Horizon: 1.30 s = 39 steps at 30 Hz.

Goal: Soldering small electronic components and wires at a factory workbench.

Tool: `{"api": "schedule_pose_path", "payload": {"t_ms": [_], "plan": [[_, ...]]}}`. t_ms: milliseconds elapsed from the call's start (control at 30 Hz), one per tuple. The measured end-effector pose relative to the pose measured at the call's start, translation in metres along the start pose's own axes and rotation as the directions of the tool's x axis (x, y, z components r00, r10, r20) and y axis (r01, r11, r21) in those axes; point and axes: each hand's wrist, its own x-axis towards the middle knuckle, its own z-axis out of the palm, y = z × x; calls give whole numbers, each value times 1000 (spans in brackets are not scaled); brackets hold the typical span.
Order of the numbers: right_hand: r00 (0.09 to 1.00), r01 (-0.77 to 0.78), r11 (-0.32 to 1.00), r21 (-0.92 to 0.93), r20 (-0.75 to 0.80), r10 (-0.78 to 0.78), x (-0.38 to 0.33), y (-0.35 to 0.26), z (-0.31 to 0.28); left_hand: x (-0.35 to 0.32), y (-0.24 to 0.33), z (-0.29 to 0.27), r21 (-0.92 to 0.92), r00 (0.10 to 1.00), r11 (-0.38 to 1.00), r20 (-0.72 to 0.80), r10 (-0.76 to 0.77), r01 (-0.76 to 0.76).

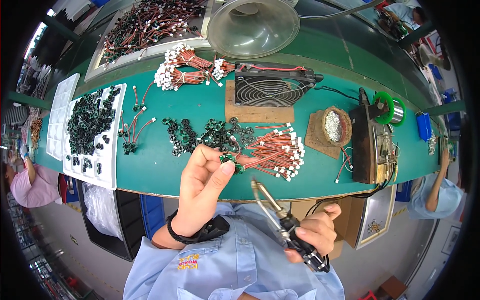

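Here's the little green circuit board [226,158], dotted with pale, shiny spots, pinched between thumb and fingers in the left grip [202,181], up above the green surface [200,107]. Reddish wires [257,161] show right beside it. The right grip [316,236] wraps a soldering iron [272,202], black-handled, metal-fronted, tip near the board.

Board [227,158] in left grip [202,182]: green. Soldering iron [288,223] in right grip [317,232]: black, silvery front end. Wires [272,156] right of left grip: red, white-tipped. Fan [272,90] beyond grips: black, concentric-ring pattern. Tray [111,175] left of grips: white. Table [200,105] beyond grips: green.
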Motion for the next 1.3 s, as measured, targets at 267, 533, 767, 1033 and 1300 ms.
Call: {"api": "schedule_pose_path", "payload": {"t_ms": [267, 533, 767, 1033, 1300], "plan": [[837, -260, 961, -95, -518, 175, -23, 26, 11, 1, -3, -8, -125, 993, 986, 27, -112, 114], [976, -29, 993, -118, -219, 3, -16, 15, 2, 2, -5, 0, -161, 996, 983, 22, -82, 84], [999, -1, 998, 61, -48, 4, 0, 3, 10, 0, -3, 3, -21, 997, 997, 32, 70, -70], [1000, -13, 998, 61, -22, 15, 2, 2, 11, 0, -2, 3, 26, 993, 994, 43, 106, -107], [999, -5, 998, 64, -44, 8, 3, 3, 12, -2, -3, -1, 143, 993, 984, 60, 102, -110]]}}
